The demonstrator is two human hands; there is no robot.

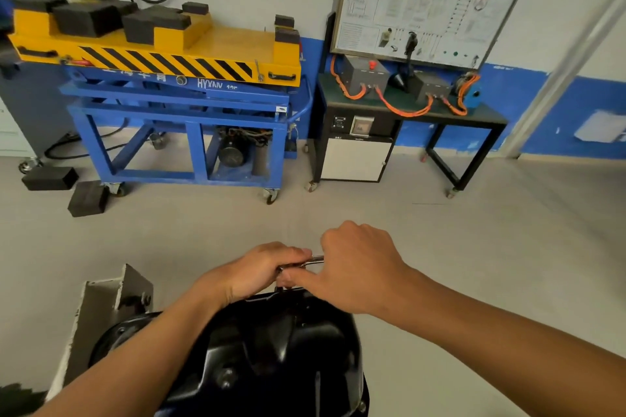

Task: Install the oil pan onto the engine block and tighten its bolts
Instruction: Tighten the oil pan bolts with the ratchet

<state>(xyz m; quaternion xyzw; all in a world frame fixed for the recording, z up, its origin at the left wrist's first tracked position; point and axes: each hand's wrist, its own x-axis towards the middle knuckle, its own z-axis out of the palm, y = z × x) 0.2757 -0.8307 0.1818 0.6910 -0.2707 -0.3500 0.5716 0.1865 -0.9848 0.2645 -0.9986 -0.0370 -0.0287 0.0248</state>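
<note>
Gripping a slim, bright-metal tool bar (314, 259) from both sides. Left hand (257, 269) wrapped over one end, fingers curled and pressed together; right hand (357, 264) closed over the other end, knuckles up, thumb stretched toward the left hand (fingertips hidden underneath, so the exact hold cannot be told). Held right at the far rim of the oil pan (288, 345), low in the middle of the view between the two forearms. Glossy black stamped metal there, bulged and creased, with a round boss on the near face. Just to its left, an angular grey-painted bracket (108, 298), paint chipped white along the edges.

Across the smooth grey floor (474, 230), against the wall: a lift table (189, 54) with a yellow sheet-metal top, black diagonal hazard stripes, and a blue box-section frame on castors. Matte black blocks (86, 19) stacked on top, two more lying on the floor. White lettering on the blue beam starting "HY", the rest unclear. Beside it, a black bench (440, 113) strung with orange cables (399, 105), backed by a framed white panel (420, 7) printed with a wiring diagram, text too small to read.
</note>
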